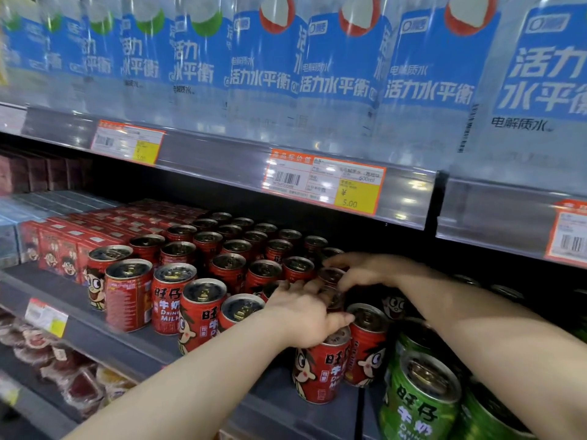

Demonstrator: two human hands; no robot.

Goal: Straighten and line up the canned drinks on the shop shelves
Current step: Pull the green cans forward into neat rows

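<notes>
Several red milk cans [173, 298] with a cartoon face stand in rows on the grey middle shelf [104, 331]. My left hand [301, 312] lies over the top of a red can at the shelf front [320, 369], thumb against the neighbouring can [365, 341]. My right hand [365, 269] reaches further back, its fingers curled over the top of a red can in the second row [330, 276]. Both forearms come in from the lower right.
Green cans [419, 404] stand at the lower right beside the red ones. Red drink cartons [63, 249] fill the shelf's left side. Blue-labelled water bottles [343, 65] stand on the shelf above, with price tags [324, 184] on its rail. Wrapped snacks [76, 385] lie below.
</notes>
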